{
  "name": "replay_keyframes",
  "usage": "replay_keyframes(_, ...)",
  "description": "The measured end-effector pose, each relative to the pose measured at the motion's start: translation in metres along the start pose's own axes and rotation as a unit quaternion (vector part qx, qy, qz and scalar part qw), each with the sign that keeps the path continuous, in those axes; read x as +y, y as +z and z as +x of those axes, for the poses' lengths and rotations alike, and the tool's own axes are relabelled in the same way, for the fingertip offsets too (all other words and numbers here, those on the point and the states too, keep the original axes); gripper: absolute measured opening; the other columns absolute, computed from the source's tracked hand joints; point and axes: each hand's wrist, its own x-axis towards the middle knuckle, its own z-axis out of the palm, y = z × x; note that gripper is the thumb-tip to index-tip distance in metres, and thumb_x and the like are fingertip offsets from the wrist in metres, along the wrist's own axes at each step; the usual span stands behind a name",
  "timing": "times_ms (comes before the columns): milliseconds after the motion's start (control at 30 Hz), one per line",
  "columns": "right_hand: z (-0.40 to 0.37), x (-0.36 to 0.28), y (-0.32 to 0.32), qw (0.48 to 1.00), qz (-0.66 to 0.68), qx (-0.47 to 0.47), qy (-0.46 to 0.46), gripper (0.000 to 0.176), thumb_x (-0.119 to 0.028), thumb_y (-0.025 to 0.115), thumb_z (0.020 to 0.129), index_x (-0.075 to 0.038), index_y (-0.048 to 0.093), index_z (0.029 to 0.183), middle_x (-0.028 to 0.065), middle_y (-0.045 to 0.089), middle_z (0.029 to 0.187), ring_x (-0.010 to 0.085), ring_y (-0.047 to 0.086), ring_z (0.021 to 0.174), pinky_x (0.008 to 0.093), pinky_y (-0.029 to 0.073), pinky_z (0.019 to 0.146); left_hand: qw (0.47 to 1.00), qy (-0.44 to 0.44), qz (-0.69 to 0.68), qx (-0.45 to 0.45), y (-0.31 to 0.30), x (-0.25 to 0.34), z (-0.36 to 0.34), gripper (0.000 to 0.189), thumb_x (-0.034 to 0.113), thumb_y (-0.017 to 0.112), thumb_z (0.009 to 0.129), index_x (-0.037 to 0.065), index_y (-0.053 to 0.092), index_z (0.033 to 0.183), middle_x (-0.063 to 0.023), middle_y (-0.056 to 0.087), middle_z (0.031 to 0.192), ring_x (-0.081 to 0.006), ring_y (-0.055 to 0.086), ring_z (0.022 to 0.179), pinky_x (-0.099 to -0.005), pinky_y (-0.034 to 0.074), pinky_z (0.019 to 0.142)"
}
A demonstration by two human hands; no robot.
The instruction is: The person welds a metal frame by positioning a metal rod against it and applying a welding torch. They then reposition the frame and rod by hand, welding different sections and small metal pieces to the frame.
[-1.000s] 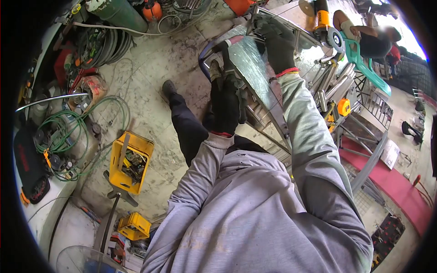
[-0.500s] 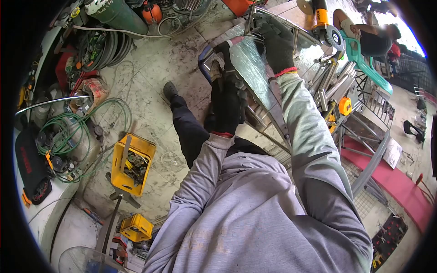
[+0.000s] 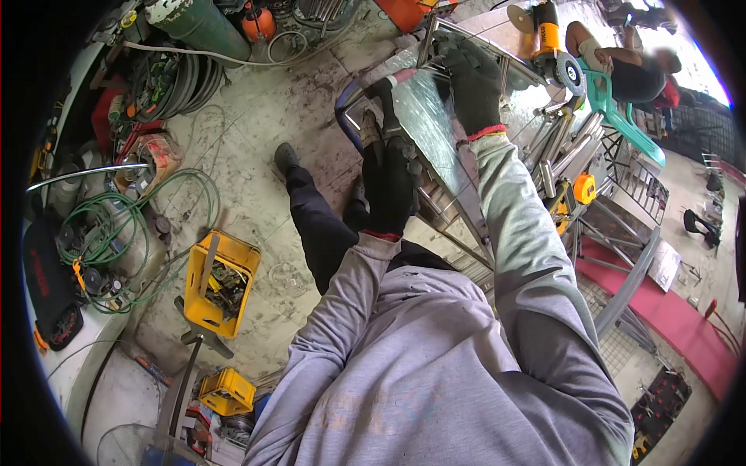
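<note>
My left hand, in a dark glove with a red cuff, is closed around the black handle of what looks like a welding torch. Its pinkish nozzle points right, over a shiny metal sheet. A bent blue tube curves just left of the handle. At the top, my right hand, gloved the same way, is closed at the corner of a metal tube frame. The fingers are partly lost against the dark glove. The frame reaches over the bench.
An angle grinder lies right of the frame, near cut metal tubes and an orange tape measure. A person sits beyond a green chair. Yellow crates and a green hose are at left.
The view has shifted slightly. Both hands keep nearly the same places, with the torch nozzle still over the sheet. The seated person's arm has moved a little.
</note>
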Motion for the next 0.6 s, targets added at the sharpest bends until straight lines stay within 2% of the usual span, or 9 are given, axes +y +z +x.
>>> replay_keyframes(133, -0.0016, -0.0024, -0.0011, 0.999, 0.023, -0.008, 0.028, 0.03, -0.014, 0.071, 0.095, 0.001, 0.076, 0.12, 0.0007, 0.073, 0.087, 0.0052, 0.058, 0.066, 0.0239, 0.046, 0.058, 1.0, 0.007, -0.003, -0.006, -0.0005, -0.0037, 0.0024, 0.012, 0.019, 0.054, 0.107, 0.008, 0.057, 0.108, -0.0049, 0.066, 0.087, -0.0136, 0.062, 0.061, -0.0296, 0.052, 0.051)
replay_keyframes(200, -0.0015, -0.0016, -0.0018, 1.0, 0.009, -0.017, 0.01, 0.029, -0.013, 0.071, 0.095, 0.001, 0.076, 0.12, 0.001, 0.074, 0.088, 0.0055, 0.059, 0.067, 0.0238, 0.046, 0.058, 1.0, 0.028, -0.011, -0.003, 0.0026, -0.0042, 0.0038, 0.018, 0.026, 0.049, 0.107, 0.01, 0.057, 0.106, -0.0006, 0.058, 0.071, -0.0112, 0.056, 0.052, -0.0271, 0.044, 0.044)
replay_keyframes(333, -0.0026, -0.0001, 0.0005, 1.0, 0.001, -0.01, -0.014, 0.029, -0.013, 0.072, 0.095, 0.001, 0.076, 0.12, 0.0015, 0.074, 0.088, 0.0059, 0.06, 0.068, 0.0237, 0.047, 0.059, 1.0, 0.014, -0.002, 0.002, 0.0012, -0.002, 0.0009, 0.017, 0.026, 0.05, 0.107, 0.011, 0.058, 0.105, -0.0003, 0.059, 0.071, -0.0108, 0.056, 0.052, -0.0271, 0.044, 0.044)
replay_keyframes(400, -0.0025, -0.0001, -0.0004, 0.999, 0.046, -0.009, 0.014, 0.029, -0.014, 0.073, 0.095, 0.001, 0.076, 0.12, 0.0024, 0.075, 0.089, 0.0067, 0.062, 0.069, 0.0237, 0.048, 0.061, 0.999, 0.006, -0.028, -0.018, -0.0013, -0.001, 0.0013, 0.011, 0.018, 0.054, 0.107, 0.008, 0.057, 0.108, -0.0052, 0.067, 0.088, -0.0133, 0.062, 0.061, -0.029, 0.052, 0.051)
replay_keyframes(600, -0.0009, 0.0023, -0.0017, 1.0, 0.002, -0.01, 0.006, 0.03, -0.011, 0.071, 0.096, 0.002, 0.075, 0.122, 0.0042, 0.076, 0.092, 0.0076, 0.064, 0.071, 0.0238, 0.049, 0.062, 1.0, -0.017, -0.02, -0.013, -0.0021, 0.0009, 0.001, 0.011, 0.018, 0.054, 0.107, 0.008, 0.058, 0.11, -0.0056, 0.068, 0.09, -0.0129, 0.063, 0.062, -0.0285, 0.053, 0.052)
